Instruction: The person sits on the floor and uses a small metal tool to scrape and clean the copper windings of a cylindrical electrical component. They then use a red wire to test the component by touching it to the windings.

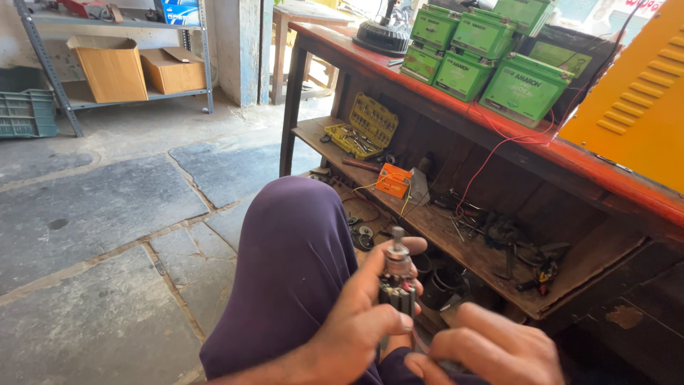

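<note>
Left hand (356, 324) wrapped around a small metal part (397, 279), thumb and fingers closed on its dark lower body; the part stands upright over the knee (292, 264), which is clad in purple cloth. A short shaft with a rounded silver collar sticks out of the top. Exact kind of part not clear: some blur at the fingers.

Right hand (491, 349) low in the frame, fingers curled, just beside the bottom of the part. Cannot tell whether it grips anything; its underside is hidden.

Handling, as a judgement: looks like solid metal, so stiff and fairly heavy for its bulk, likely greasy and a bit slippery. Best held round the squarish lower body, as now; the thin shaft gives poor purchase.

Outward: a worn wooden shelf (456, 235) to the right, littered with tools, an orange meter (393, 180) with yellow leads, and a yellow socket case (363, 126) lying open. Above it a red-painted tabletop (570, 160) carrying stacked green batteries (491, 60), red wire trailing down.

Floor (107, 214) of large grey stone slabs. Far back, a metal rack with cardboard boxes (135, 68) and a green crate (27, 113).
</note>
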